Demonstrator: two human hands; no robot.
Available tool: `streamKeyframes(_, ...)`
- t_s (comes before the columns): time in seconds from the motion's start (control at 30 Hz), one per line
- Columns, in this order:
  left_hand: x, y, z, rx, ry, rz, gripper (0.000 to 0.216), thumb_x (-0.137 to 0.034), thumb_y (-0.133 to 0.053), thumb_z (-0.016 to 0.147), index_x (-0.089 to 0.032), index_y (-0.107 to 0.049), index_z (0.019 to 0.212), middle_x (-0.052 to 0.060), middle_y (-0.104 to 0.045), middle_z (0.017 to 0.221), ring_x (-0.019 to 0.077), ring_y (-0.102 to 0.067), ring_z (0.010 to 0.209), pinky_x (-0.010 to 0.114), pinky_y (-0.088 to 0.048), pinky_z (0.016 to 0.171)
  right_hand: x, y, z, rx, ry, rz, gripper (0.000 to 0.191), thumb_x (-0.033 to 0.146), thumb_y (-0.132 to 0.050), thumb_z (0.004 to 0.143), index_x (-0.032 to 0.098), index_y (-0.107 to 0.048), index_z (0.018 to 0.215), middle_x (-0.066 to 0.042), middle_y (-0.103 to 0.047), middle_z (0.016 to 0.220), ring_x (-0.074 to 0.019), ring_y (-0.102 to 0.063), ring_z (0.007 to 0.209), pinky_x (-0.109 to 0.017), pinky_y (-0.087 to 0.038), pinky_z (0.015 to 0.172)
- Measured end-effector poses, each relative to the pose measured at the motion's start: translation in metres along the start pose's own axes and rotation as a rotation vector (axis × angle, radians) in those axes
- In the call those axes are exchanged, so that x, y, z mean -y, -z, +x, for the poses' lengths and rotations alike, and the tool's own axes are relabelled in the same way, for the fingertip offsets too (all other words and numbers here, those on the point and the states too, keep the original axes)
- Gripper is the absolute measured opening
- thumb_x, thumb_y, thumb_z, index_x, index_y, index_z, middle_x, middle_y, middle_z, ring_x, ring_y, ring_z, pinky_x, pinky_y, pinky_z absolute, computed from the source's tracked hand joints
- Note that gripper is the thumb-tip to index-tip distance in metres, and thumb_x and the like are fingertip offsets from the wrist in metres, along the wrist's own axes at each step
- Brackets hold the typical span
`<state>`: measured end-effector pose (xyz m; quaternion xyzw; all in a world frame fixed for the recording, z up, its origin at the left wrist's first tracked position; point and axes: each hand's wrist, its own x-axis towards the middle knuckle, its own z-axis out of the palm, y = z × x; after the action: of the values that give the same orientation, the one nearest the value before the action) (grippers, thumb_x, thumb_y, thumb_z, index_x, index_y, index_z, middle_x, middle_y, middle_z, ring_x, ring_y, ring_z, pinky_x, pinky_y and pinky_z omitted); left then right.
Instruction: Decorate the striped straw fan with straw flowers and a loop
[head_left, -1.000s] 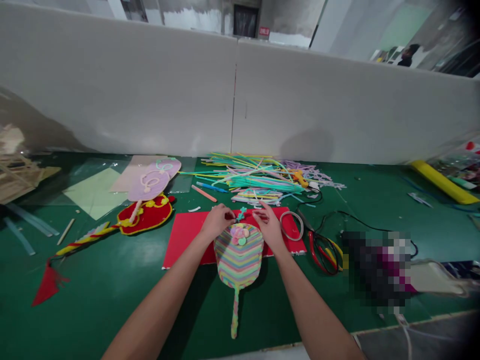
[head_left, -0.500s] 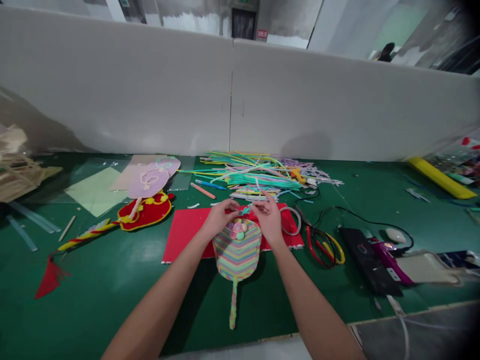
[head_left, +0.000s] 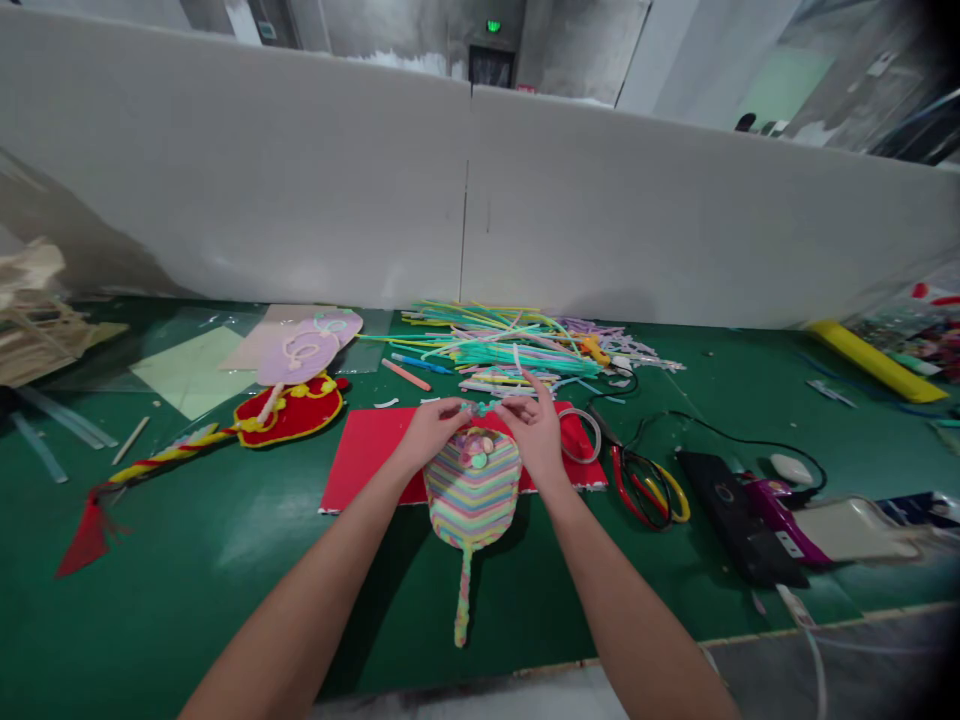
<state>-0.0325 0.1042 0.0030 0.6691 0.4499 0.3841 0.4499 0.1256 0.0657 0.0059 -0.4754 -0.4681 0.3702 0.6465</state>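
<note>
My left hand (head_left: 436,432) and my right hand (head_left: 534,425) pinch the two ends of a short, twisted teal pipe cleaner (head_left: 480,409) between fingertips. My right index finger points up, with a thin white strip (head_left: 517,360) beside its tip. Just below my hands lies a fan (head_left: 474,505) with pastel zigzag stripes and a braided handle (head_left: 463,600) towards me. Small round pink, cream and green pieces (head_left: 478,452) sit near its top. Under the fan's upper part is a red sheet (head_left: 360,450).
Behind my hands lies a heap of coloured pipe cleaners (head_left: 495,345). A red-and-yellow fan (head_left: 292,415) with a tassel and a lilac fan (head_left: 307,350) are at left. Right of me are a tape ring (head_left: 598,440), red-and-yellow-handled scissors (head_left: 679,500) and a black phone (head_left: 739,520).
My hands still hold the teal pipe cleaner, which now stretches more level between them. My left hand has shifted slightly left. The view has tilted a little.
</note>
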Motion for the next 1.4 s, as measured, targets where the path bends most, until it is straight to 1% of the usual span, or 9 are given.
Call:
streamKeyframes(0.1, 0.0, 0.001, 0.0, 0.007, 0.013, -0.028, 0.03, -0.042, -0.055, 0.073, -0.015, -0.067, 0.077, 0.003, -0.067, 0.071, 0.0171, -0.059, 0.067, 0.023, -0.043, 0.06, 0.002, 0.001, 0.001, 0.013, 0.008, 0.011, 0.064, 0.021, -0.068, 0.067, 0.025, -0.044, 0.126, 0.002, -0.063, 0.073, -0.0146, -0.061, 0.073, -0.032, -0.05, 0.076)
streamKeyframes(0.23, 0.001, -0.001, 0.0, 0.018, 0.025, -0.056, 0.029, -0.041, -0.056, 0.072, -0.015, -0.069, 0.076, 0.005, -0.07, 0.077, 0.0183, -0.061, 0.071, 0.024, -0.044, 0.064, -0.001, 0.005, 0.002, 0.022, -0.119, 0.115, 0.068, 0.024, -0.07, 0.065, 0.025, -0.042, 0.127, 0.003, -0.064, 0.072, -0.0149, -0.062, 0.073, -0.035, -0.05, 0.078)
streamKeyframes(0.37, -0.003, -0.006, -0.001, -0.015, 0.041, -0.07, 0.027, -0.039, -0.057, 0.071, -0.015, -0.068, 0.073, 0.004, -0.069, 0.073, 0.0185, -0.06, 0.071, 0.024, -0.044, 0.062, -0.007, 0.007, 0.004, 0.023, -0.212, 0.235, 0.071, 0.025, -0.071, 0.063, 0.026, -0.041, 0.127, 0.004, -0.064, 0.071, -0.014, -0.063, 0.072, -0.036, -0.049, 0.081)
streamKeyframes(0.6, -0.01, -0.008, -0.005, -0.066, 0.072, -0.102, 0.025, -0.036, -0.064, 0.064, -0.014, -0.067, 0.074, 0.003, -0.067, 0.071, 0.017, -0.059, 0.068, 0.023, -0.044, 0.06, -0.01, 0.004, 0.002, -0.001, -0.182, 0.26, 0.069, 0.022, -0.072, 0.063, 0.026, -0.043, 0.125, 0.006, -0.064, 0.069, -0.0119, -0.062, 0.069, -0.032, -0.05, 0.079)
streamKeyframes(0.87, -0.008, -0.01, -0.005, -0.097, 0.097, -0.147, 0.032, -0.045, -0.062, 0.066, -0.014, -0.067, 0.074, 0.003, -0.068, 0.071, 0.0174, -0.06, 0.067, 0.025, -0.045, 0.06, -0.014, 0.002, 0.0, 0.012, -0.217, 0.292, 0.066, 0.025, -0.071, 0.063, 0.027, -0.043, 0.124, 0.006, -0.063, 0.07, -0.0125, -0.063, 0.071, -0.034, -0.05, 0.081)
streamKeyframes(0.97, -0.008, -0.009, -0.006, -0.129, 0.1, -0.143, 0.032, -0.046, -0.058, 0.07, -0.015, -0.066, 0.069, 0.004, -0.068, 0.07, 0.0184, -0.061, 0.069, 0.026, -0.046, 0.063, -0.015, 0.002, 0.001, -0.006, -0.174, 0.168, 0.058, 0.029, -0.07, 0.064, 0.025, -0.048, 0.117, 0.003, -0.064, 0.077, -0.0143, -0.063, 0.074, -0.034, -0.05, 0.077)
streamKeyframes(1.1, -0.005, -0.009, -0.006, -0.16, 0.102, -0.125, 0.032, -0.045, -0.058, 0.071, -0.015, -0.066, 0.068, 0.004, -0.068, 0.068, 0.0188, -0.062, 0.07, 0.026, -0.046, 0.064, -0.011, 0.007, 0.005, -0.032, -0.082, -0.027, 0.03, 0.037, -0.065, 0.068, 0.018, -0.061, 0.091, -0.005, -0.063, 0.089, -0.0187, -0.06, 0.084, -0.035, -0.048, 0.076)
streamKeyframes(1.27, -0.003, -0.012, -0.007, -0.094, 0.098, -0.123, 0.029, -0.042, -0.059, 0.07, -0.014, -0.068, 0.073, 0.002, -0.067, 0.066, 0.0172, -0.06, 0.063, 0.024, -0.043, 0.057, -0.001, 0.011, 0.005, 0.135, -0.032, -0.079, 0.016, 0.034, -0.067, 0.067, 0.019, -0.063, 0.071, -0.006, -0.062, 0.097, -0.0206, -0.057, 0.094, -0.031, -0.047, 0.075)
streamKeyframes(1.4, -0.005, -0.014, -0.008, -0.094, 0.103, -0.148, 0.03, -0.041, -0.055, 0.073, -0.014, -0.066, 0.07, 0.002, -0.067, 0.064, 0.0162, -0.059, 0.06, 0.024, -0.043, 0.056, 0.0, 0.012, 0.004, 0.234, -0.026, -0.108, 0.014, 0.033, -0.067, 0.068, 0.019, -0.064, 0.069, -0.006, -0.063, 0.091, -0.0213, -0.058, 0.092, -0.032, -0.048, 0.072)
